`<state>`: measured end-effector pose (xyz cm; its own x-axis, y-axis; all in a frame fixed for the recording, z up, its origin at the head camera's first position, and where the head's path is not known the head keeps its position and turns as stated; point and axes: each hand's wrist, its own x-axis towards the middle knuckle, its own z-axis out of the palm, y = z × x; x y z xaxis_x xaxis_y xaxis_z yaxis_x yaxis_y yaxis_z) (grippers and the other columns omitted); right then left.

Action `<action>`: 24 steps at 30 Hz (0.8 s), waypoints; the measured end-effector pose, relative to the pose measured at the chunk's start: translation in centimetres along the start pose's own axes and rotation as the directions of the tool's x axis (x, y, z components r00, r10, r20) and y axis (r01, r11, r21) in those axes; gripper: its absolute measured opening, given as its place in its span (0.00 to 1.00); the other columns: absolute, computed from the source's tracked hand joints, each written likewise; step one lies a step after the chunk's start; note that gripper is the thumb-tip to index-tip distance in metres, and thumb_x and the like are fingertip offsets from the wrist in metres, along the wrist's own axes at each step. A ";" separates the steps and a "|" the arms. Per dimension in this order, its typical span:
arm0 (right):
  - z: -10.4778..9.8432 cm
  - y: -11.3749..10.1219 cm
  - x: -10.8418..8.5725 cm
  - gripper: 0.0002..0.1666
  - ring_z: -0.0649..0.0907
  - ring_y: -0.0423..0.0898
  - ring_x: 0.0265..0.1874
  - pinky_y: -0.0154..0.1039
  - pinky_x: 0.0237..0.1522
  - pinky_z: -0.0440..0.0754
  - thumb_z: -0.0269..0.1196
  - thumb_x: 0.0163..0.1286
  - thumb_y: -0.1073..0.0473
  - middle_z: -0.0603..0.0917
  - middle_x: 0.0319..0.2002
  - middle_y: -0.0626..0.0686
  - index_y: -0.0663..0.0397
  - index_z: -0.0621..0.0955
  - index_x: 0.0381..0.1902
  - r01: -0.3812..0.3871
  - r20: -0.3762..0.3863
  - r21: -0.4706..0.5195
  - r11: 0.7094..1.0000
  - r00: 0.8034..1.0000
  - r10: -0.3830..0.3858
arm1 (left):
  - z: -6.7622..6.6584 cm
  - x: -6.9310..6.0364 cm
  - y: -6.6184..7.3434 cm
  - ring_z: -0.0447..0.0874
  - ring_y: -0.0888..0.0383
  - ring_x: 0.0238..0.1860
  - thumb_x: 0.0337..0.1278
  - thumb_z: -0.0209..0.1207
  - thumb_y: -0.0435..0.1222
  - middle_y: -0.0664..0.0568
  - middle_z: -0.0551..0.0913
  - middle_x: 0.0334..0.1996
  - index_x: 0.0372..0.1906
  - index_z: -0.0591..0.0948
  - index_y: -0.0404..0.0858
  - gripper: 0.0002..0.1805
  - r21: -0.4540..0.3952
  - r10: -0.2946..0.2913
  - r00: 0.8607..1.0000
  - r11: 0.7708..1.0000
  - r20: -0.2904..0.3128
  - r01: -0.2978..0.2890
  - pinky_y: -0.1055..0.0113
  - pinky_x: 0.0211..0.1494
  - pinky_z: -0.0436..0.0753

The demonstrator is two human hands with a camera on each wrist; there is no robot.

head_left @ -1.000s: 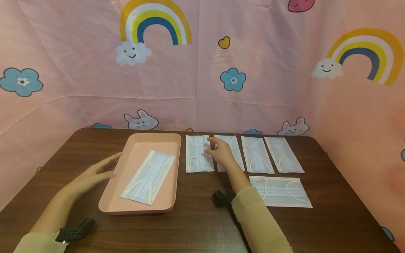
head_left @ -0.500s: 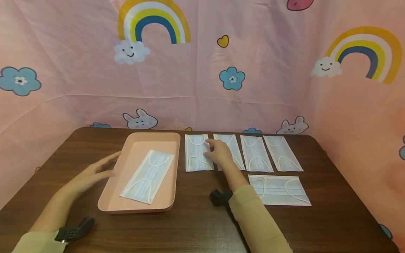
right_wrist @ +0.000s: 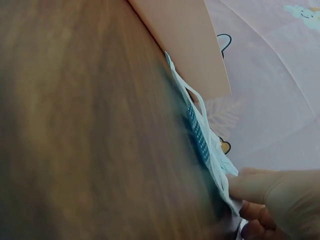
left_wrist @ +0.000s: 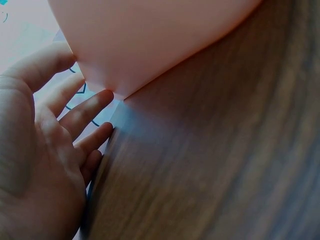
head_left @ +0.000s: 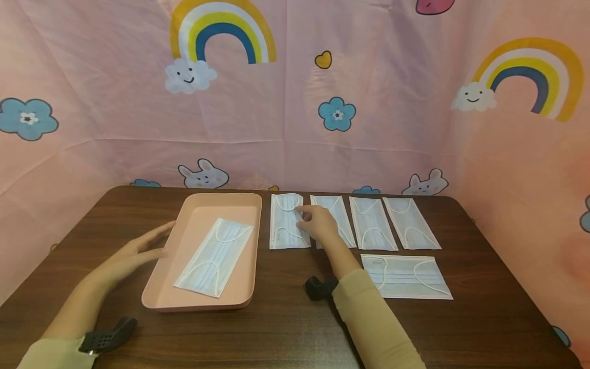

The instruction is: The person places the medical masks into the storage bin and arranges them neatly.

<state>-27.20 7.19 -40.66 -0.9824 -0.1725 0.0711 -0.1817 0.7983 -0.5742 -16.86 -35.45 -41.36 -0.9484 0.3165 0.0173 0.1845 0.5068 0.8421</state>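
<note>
My left hand [head_left: 131, 259] is at the left wall of a pink tray [head_left: 156, 300], its extended fingertips touching the outside. A pale blue face mask [head_left: 223, 256] with white ear loops lies slanted inside the tray. To the right of it, my right hand [head_left: 320, 224] pinches the right edge of another mask [head_left: 287, 220]. In the right wrist view the thumb is on top of that mask [right_wrist: 202, 135], with fingers at its underside, and the mask bows up slightly off the table. My right hand partly covers the neighbouring mask [head_left: 334, 205].
Two more masks, one [head_left: 373, 224] beside the other [head_left: 412, 224], lie upright in the back row at right. A further mask [head_left: 407, 277] lies crosswise in front of them. Behind the dark wooden table [head_left: 286, 328] hangs a pink patterned cloth [head_left: 295, 102].
My right thumb and finger have come together on the mask's right edge, and that mask now bends up a little. My left hand and the tray stay put.
</note>
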 end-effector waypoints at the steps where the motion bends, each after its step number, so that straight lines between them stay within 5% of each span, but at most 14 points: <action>1: 0.0 0.0 0.0 0.25 0.77 0.43 0.30 0.37 0.27 0.74 0.70 0.60 0.56 0.80 0.30 0.44 0.41 0.81 0.57 0.005 0.005 0.008 1.000 1.000 -0.005 | 0.0 0.0 0.0 0.45 0.31 0.68 0.65 0.56 0.36 0.35 0.53 0.72 0.76 0.55 0.48 0.37 0.001 0.000 1.000 1.000 0.000 0.000 0.29 0.58 0.52; 6: -0.1 0.1 -0.1 0.24 0.75 0.45 0.30 0.40 0.31 0.74 0.69 0.60 0.60 0.78 0.29 0.47 0.42 0.82 0.56 0.032 0.001 0.051 0.998 0.999 -0.032 | 0.0 0.0 0.1 0.45 0.30 0.68 0.65 0.56 0.36 0.34 0.52 0.72 0.76 0.55 0.47 0.37 0.000 0.003 1.000 1.000 -0.001 -0.003 0.28 0.57 0.52; 13: -0.4 0.1 -0.2 0.24 0.74 0.55 0.58 0.53 0.58 0.70 0.67 0.60 0.65 0.80 0.55 0.55 0.48 0.82 0.56 0.037 0.016 0.153 0.988 0.999 -0.040 | 0.0 0.0 0.0 0.45 0.30 0.68 0.66 0.56 0.37 0.35 0.52 0.72 0.76 0.54 0.49 0.37 0.009 -0.011 1.000 1.000 0.002 0.011 0.28 0.57 0.53; 24: -0.9 0.5 -0.2 0.28 0.67 0.56 0.65 0.56 0.63 0.63 0.67 0.58 0.68 0.75 0.61 0.56 0.55 0.79 0.59 0.064 0.104 0.296 0.953 0.990 -0.098 | -0.1 -0.1 0.0 0.47 0.32 0.68 0.66 0.55 0.37 0.37 0.53 0.72 0.76 0.54 0.50 0.37 0.018 -0.014 1.000 1.000 0.000 0.014 0.30 0.57 0.55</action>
<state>-27.15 8.08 -40.24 -0.9500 -0.3092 0.0422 -0.2232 0.5789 -0.7843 -16.83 -35.55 -41.28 -0.9509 0.3096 0.0051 0.1755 0.5254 0.8325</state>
